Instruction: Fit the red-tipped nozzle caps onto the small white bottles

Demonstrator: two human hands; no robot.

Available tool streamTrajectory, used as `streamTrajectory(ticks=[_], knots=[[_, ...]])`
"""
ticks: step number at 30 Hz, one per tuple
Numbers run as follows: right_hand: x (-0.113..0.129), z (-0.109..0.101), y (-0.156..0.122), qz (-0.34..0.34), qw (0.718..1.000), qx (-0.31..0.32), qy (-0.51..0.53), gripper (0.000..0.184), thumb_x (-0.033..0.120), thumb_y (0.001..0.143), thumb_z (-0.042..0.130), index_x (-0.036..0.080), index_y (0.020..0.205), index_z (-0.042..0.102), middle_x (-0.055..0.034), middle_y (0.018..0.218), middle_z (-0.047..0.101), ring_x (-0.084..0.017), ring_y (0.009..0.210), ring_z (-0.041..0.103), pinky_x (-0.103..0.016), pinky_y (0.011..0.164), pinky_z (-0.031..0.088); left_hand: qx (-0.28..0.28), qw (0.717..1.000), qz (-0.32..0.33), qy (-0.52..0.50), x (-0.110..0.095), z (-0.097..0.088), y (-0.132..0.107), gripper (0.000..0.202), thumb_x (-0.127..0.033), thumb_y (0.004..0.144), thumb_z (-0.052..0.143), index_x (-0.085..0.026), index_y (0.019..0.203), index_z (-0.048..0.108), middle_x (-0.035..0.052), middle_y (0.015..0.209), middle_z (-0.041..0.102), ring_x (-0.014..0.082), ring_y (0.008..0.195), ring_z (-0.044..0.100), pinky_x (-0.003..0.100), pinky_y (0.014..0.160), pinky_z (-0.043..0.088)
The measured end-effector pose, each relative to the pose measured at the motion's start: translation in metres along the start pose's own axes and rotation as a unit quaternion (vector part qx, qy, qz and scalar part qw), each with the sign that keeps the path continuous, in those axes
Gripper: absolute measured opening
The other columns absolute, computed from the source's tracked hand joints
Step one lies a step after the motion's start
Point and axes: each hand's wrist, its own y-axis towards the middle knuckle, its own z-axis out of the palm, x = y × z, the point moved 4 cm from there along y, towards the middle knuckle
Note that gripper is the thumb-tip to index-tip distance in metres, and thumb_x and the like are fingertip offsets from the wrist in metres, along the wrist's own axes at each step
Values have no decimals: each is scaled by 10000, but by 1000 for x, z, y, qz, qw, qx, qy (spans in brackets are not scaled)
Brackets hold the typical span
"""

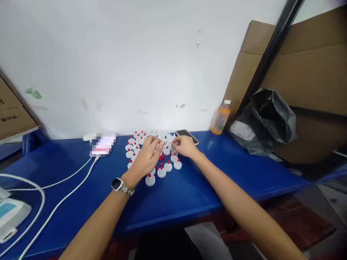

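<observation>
Crowding caps (pixel 161 173), fingers (pixel 159 148) well behind table's front edge (pixel 173 218).

Smooth plastic caps (pixel 150 180), glossy plastic bag (pixel 285 121)

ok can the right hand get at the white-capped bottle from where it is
Probably yes: nothing upright shows between the right hand and the white-capped bottle, and the phone just behind the hand lies flat, so it should hardly block the way.
</observation>
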Motion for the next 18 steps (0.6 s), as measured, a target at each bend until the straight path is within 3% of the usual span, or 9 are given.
streamTrajectory(ticks=[4, 9, 14, 18], knots=[[-6, -6, 3, 25, 999, -12, 45, 238, 349, 846, 578, 238, 942, 764, -10, 775, 719, -169, 735, 613, -284, 691, 363, -7, 1000, 1, -5, -2, -2, -2, 405, -440, 1051, 286, -186, 1028, 601, 72, 1073, 534, 210, 1105, 496, 401, 1041, 384], [-28, -13, -1, 77, 995, -42, 53, 232, 290, 838, 590, 218, 1026, 707, -11, 784, 721, -168, 724, 626, -266, 657, 386, 13, 1000, 15, 11, -3, 1, 1, 359, -425, 1040, 334, -199, 1029, 613, 68, 1064, 554, 218, 1059, 518, 413, 997, 422], [-33, -7, -5, 61, 995, -8, 74, 79, 209, 805, 617, 183, 819, 690, -33, 764, 718, -159, 701, 630, -258, 651, 415, 46, 998, 24, 45, -4, 5, 13, 333, -436, 1019, 386, -203, 1048, 622, 75, 1091, 555, 230, 1043, 537, 422, 957, 454], [-23, -16, -9, 62, 978, -82, 179, 51, 193, 795, 627, 183, 767, 668, -27, 711, 708, -162, 669, 634, -272, 650, 441, 36, 998, 17, 45, 1, 4, 15, 311, -435, 1006, 417, -212, 1095, 614, 78, 1118, 565, 242, 1081, 545, 438, 981, 447]])
